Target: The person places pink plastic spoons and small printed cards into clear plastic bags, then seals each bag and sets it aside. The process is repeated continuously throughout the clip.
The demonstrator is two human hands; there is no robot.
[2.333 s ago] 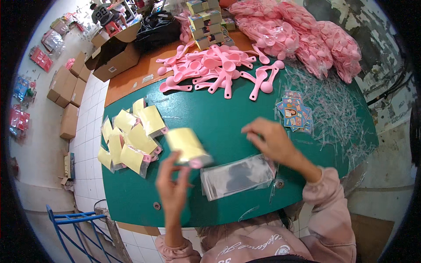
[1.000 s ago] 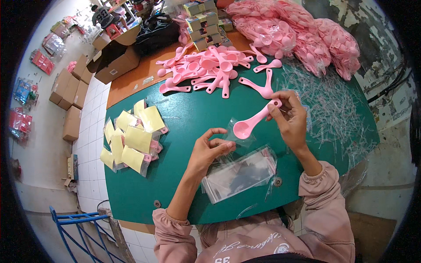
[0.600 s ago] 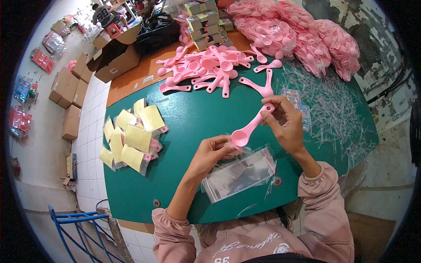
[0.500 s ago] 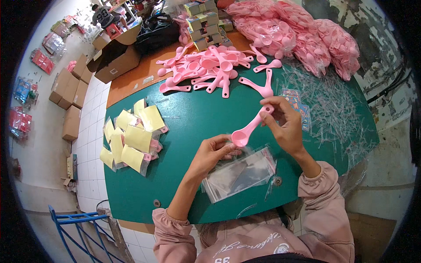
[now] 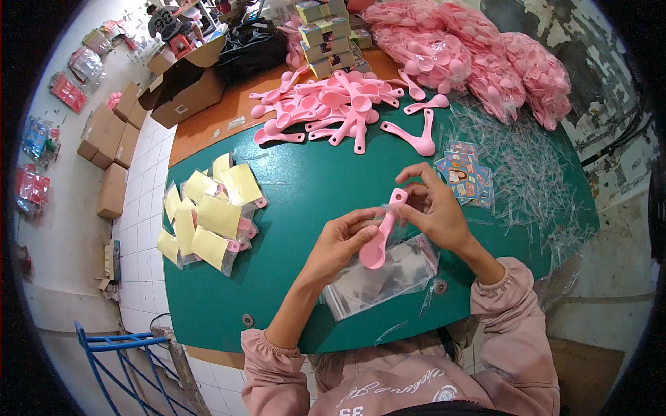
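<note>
A pink plastic spoon (image 5: 378, 246) slants between my hands, bowl down and holed handle end up. My left hand (image 5: 340, 239) pinches its middle between thumb and fingers. At the handle's upper part, the thumb and a finger of my right hand (image 5: 437, 211) close on it, other fingers raised and curled. Clear film glints by the fingertips; whether it wraps the spoon I cannot tell. Beneath lies a stack of clear plastic bags (image 5: 354, 298) on the green table (image 5: 291, 215). Two loose spoons, one of them this pink spoon (image 5: 420, 142), lie beyond my right hand.
A heap of pink spoons (image 5: 333, 104) lies at the back, with bagged spoons (image 5: 479, 55) behind it. Yellow-carded packets (image 5: 218, 216) sit left. Printed cards (image 5: 466, 177) and clear plastic strips (image 5: 513, 166) lie right. An open carton (image 5: 184, 97) stands far left; a person sits beyond.
The spoon has come down and left, turning steeper, its bowl now lower. My right hand has moved left and down, uncovering the printed cards. My left hand has shifted onto the spoon.
</note>
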